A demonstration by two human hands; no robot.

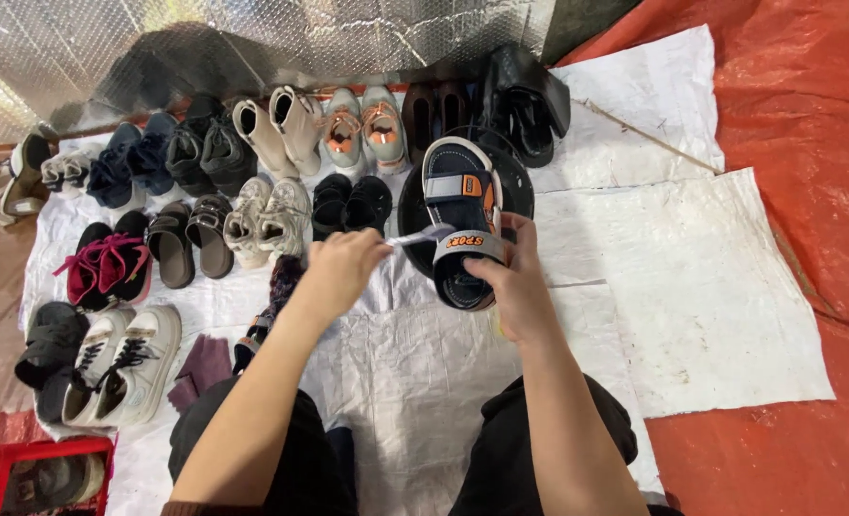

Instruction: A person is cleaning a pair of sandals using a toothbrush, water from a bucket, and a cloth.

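Note:
My right hand (513, 279) grips a navy sandal (459, 215) with grey straps and orange trim, holding it by the heel end above a black round basin (518, 177). My left hand (341, 268) holds a small white brush (415, 238), whose head touches the sandal's rear strap. Both forearms reach forward over my dark-trousered knees.
Rows of paired shoes lie on white sacking (692, 296): beige boots (281, 129), grey-orange sneakers (365, 124), black shoes (351, 203), brown sandals (187, 239), white sneakers (123, 368). A red crate (37, 475) sits bottom left. Red tarp (807, 143) covers the right side.

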